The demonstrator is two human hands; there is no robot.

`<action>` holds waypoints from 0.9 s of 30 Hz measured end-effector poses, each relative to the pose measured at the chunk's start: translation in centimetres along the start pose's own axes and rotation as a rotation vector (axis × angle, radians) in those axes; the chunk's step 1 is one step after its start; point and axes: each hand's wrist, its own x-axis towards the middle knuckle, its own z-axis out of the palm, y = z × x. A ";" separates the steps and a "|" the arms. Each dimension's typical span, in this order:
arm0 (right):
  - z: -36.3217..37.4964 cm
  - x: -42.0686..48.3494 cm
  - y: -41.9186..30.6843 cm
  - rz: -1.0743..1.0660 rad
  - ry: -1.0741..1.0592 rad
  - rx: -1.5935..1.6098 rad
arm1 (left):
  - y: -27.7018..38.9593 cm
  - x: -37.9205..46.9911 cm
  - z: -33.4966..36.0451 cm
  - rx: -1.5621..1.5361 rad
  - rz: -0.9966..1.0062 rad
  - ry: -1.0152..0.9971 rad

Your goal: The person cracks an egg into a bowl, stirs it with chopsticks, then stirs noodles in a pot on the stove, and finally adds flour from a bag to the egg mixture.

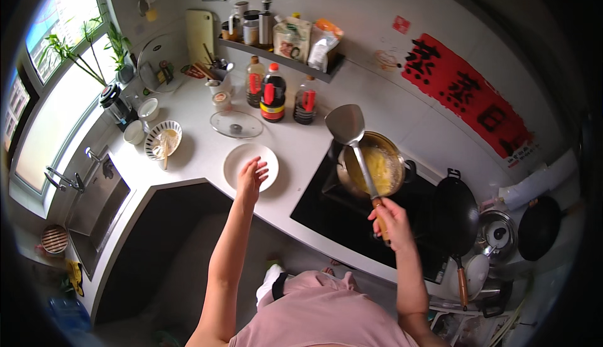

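My right hand [393, 222] grips the wooden handle of a metal wok spatula [346, 123]. The spatula's broad blade is raised over the left rim of a metal pot [347, 177]. Inside the pot, yellow food [382, 168] sits in bubbly liquid, partly hidden by the spatula shaft. The pot stands on a black cooktop [313, 208]. Over a white plate [235, 161] on the counter hovers my left hand [253, 175], holding nothing, its fingers apart. Whether it touches the plate I cannot tell.
A glass lid [235, 124] lies behind the plate, near several sauce bottles [273, 97]. To the left, a striped bowl [150, 147] holds chopsticks and pale batter or flour. A black wok [454, 215] rests on the cooktop's right side. The sink [101, 196] is far left.
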 end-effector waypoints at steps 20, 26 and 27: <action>-15.5 9.5 -0.9 -0.627 -0.035 -1.407 | -7.8 -7.7 17.4 1.280 0.755 0.137; -18.7 6.6 -3.2 -0.568 -0.009 -1.428 | -5.7 -2.7 19.0 1.534 0.770 0.066; -19.5 5.8 -3.6 -0.562 0.025 -1.422 | -6.0 -1.8 19.2 1.558 0.757 0.026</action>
